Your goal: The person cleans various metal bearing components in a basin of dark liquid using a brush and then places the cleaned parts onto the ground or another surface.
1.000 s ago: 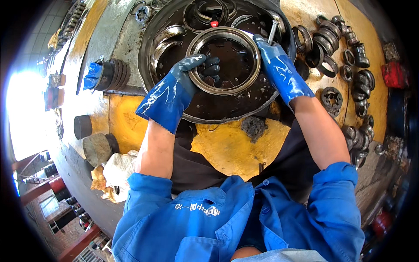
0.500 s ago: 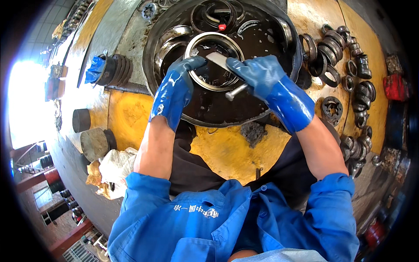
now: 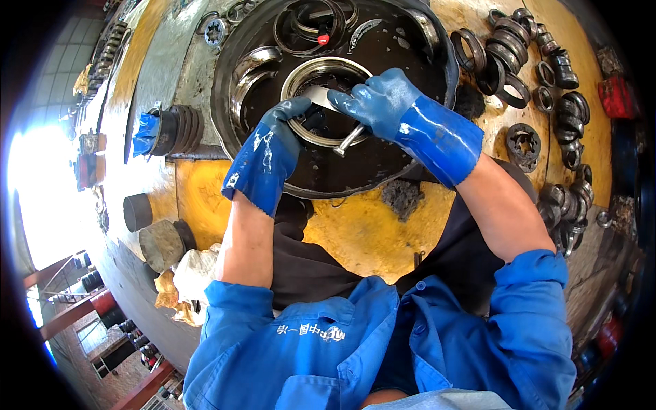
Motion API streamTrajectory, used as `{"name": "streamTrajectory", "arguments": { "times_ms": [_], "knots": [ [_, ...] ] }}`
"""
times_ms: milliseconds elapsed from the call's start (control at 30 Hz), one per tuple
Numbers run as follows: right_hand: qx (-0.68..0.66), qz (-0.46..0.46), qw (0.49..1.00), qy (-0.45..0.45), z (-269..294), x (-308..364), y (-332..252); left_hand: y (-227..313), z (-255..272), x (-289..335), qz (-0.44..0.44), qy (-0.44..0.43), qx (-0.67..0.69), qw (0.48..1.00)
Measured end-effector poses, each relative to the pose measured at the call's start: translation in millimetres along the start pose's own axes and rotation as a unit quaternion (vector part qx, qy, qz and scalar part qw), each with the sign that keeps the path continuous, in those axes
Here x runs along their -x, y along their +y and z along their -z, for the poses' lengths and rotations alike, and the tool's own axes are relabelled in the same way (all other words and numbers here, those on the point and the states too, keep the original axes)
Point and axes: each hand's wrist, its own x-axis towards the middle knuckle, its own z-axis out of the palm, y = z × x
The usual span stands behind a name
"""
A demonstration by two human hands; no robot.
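- Worktop [image 3: 369, 239]: one, yellow-painted metal, chipped and grease-stained, lying under and on the near side of both grips.
- Basin [image 3: 410, 157]: one, round, black, oily inside; both grips work within its rim.
- Large metal ring [image 3: 301, 72]: one, bright steel, circular, standing in the basin directly under both grips. Several more dark rings and curved pieces lie in the basin beyond it; their count cannot be told.
- Left hand [image 3: 273, 147]: one, in a blue rubber glove, wet and smeared; its grip is closed on the ring's near-left edge, fingertips inside the ring.
- Right hand [image 3: 383, 102]: one, same blue glove; its grip is wrapped around a metal tool [image 3: 348, 140], a slim steel rod with a rounded end sticking out below the fist, over the ring's right side.
- Small rings [image 3: 512, 61]: many, dark, rusty steel, heaped on the worktop to the right of the right grip.
- Splined disc [image 3: 524, 145]: one, dark, round, toothed hole, right of the right wrist.
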Motion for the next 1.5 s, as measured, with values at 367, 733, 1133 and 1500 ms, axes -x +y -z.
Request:
{"name": "streamTrajectory", "arguments": {
  "times_ms": [367,733,1133,1500],
  "knots": [
    [0.006,-0.087,0.996,0.01,29,4,-6,6,-19,3,0.073,0.024,0.076,0.994],
    [0.005,-0.037,0.999,0.005,16,0,-10,0,-5,-2,0.076,0.006,0.027,0.997],
    [-0.105,-0.261,0.957,-0.075,15,7,3,1,-1,-7,0.022,0.041,-0.127,0.991],
    [-0.323,-0.486,0.772,-0.252,18,-2,-3,7,2,-5,0.022,0.082,-0.115,0.99]
  ]
}}
